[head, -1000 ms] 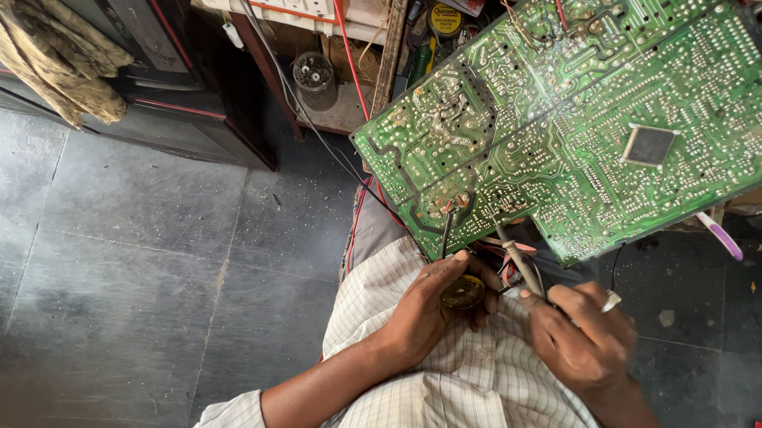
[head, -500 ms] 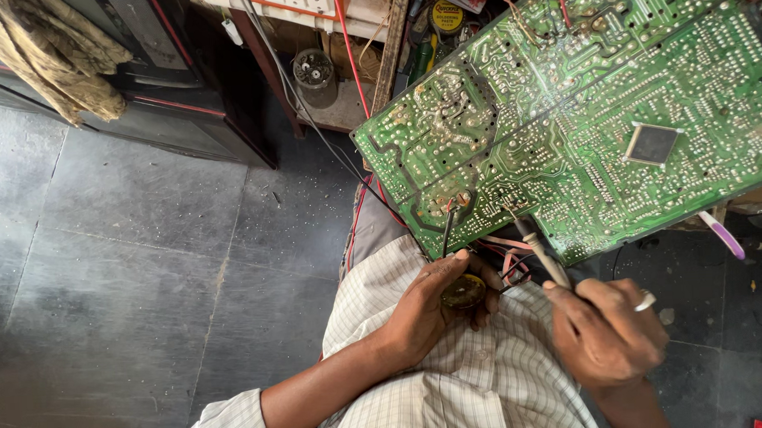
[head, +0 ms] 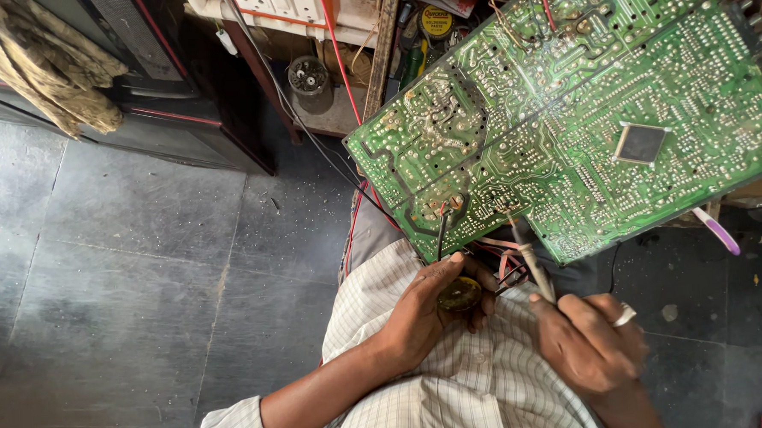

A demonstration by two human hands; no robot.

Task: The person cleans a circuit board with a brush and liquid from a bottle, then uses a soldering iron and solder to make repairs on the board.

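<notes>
The right hand is closed in a pen grip around a soldering iron, the tip of which meets the solder side of the green circuit board near the board's lower edge. A ring is worn on one finger of this hand. The left hand is curled around a small round brass-coloured tin, held just below the board's lower left corner; a thin dark wire or lead runs from the fingertips up to the board, and whether the fingers pinch it cannot be made out. Red and black wires lie between the two hands. The board rests tilted, its near edge over the lap of the person's checked shirt; its top and right edges are cut off by the frame. A black square chip sits right of centre. Left of the hands, the grey tiled floor gives wide room. Behind the board, a cluttered shelf holds a dark cylindrical part and a white socket strip, partly hidden. A purple-tipped handle projects below the board's right side.
</notes>
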